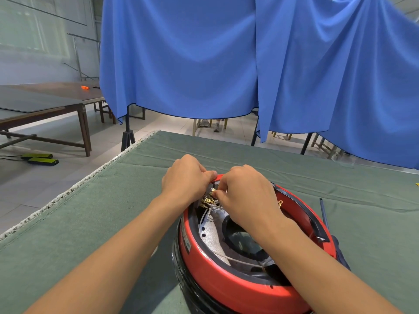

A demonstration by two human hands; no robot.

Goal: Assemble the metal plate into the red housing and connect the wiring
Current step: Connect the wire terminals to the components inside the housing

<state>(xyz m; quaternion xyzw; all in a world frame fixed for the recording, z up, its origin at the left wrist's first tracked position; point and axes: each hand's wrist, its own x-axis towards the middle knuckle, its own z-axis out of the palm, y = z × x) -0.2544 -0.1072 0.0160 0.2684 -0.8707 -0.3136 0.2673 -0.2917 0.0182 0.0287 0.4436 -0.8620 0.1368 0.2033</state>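
Observation:
The round red housing [229, 284] stands upside down on the green cloth, right in front of me. Inside it lies the speckled silver metal plate [212, 232] with a dark round opening. White wires [213, 208] run from the plate up to a cluster of brass terminals [207, 200] at the housing's far rim. My left hand [184, 177] grips that far rim beside the terminals. My right hand [246, 196] reaches over the housing and pinches a brass connector at the terminals. A loose brass ring lug [280, 202] lies inside the right rim.
A dark thin rod-shaped tool [323, 211] lies on the green cloth [113, 211] to the right of the housing. The table's frayed left edge [74, 184] drops to the floor. Blue curtains [226, 60] hang behind the table. Wooden tables stand far left.

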